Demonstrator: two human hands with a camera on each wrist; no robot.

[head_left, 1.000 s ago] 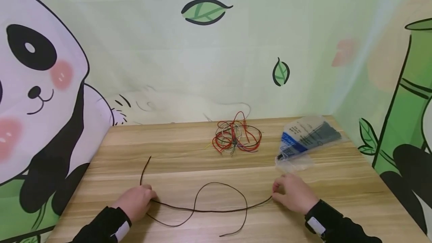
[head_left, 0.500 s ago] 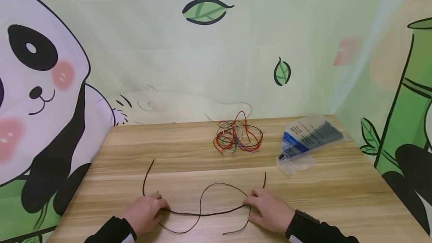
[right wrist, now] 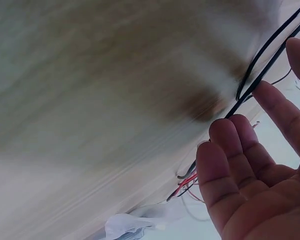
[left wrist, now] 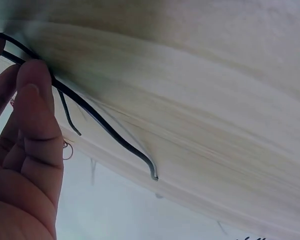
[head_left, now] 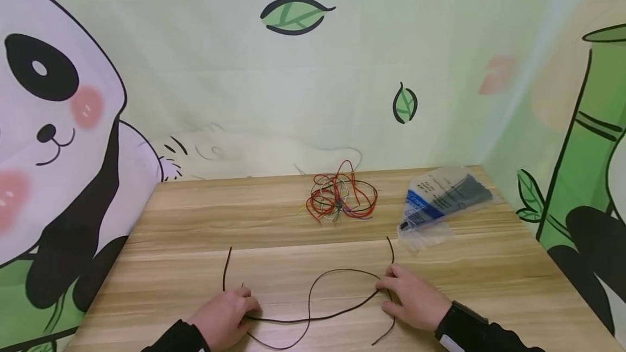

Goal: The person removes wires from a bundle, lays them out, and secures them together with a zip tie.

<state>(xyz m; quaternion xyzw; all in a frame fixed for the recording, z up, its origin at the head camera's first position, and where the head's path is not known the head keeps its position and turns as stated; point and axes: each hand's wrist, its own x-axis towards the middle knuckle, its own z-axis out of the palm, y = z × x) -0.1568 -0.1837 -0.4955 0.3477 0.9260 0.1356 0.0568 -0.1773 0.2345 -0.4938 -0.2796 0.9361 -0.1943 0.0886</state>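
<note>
In the head view, a thicker black wire [head_left: 288,321] spans the wood table between both hands, its two ends bent up beyond them. My left hand [head_left: 226,316] pinches it near the left end; the left wrist view shows the thumb tip pressed on the wire [left wrist: 105,123]. Fairly straight fingers of my right hand [head_left: 415,297] touch the wire near its right end. From the right wrist, the thumb stands apart from the fingers [right wrist: 222,170] beside the wire [right wrist: 272,62]. A thinner black wire [head_left: 344,270] curves in an S across the thicker one.
Farther back lies a tangle of red, black and white wires [head_left: 339,197]. At the back right is a clear plastic bag [head_left: 442,200] with a blue band and dark contents. A printed cloth backdrop [head_left: 220,69] rises behind the table's back edge.
My right hand has left the wire's right end, slid inward along it, then shifted back right. My left hand has moved right and nearer the body with the wire.
</note>
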